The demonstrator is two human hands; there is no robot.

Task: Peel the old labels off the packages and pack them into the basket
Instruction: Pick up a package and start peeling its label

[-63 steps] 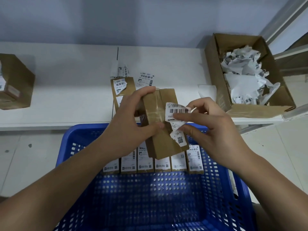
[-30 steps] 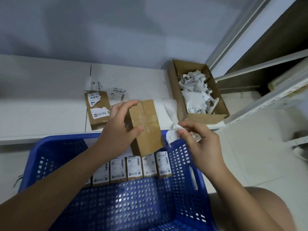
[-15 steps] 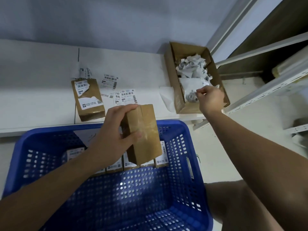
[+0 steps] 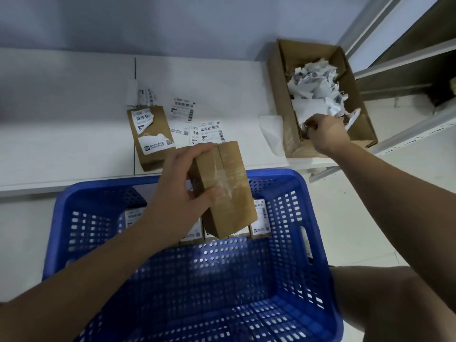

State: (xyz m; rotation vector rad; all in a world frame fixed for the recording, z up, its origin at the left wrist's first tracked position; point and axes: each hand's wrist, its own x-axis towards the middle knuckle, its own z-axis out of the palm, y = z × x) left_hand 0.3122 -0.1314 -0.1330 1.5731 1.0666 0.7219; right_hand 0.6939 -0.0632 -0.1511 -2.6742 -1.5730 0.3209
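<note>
Nearby, labelled pkg [image 4: 151, 138] on shelf [image 4: 61, 124] (scrap box [image 4: 286, 134] right).

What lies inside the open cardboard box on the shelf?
Crumpled white labels fill the cardboard box; the right hand reaches in. The box's floor beneath them is hidden.

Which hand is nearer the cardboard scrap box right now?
Right. The right hand reaches into the scrap box among the peeled labels; the left hand grips a package over the blue basket, well clear of it.
</note>
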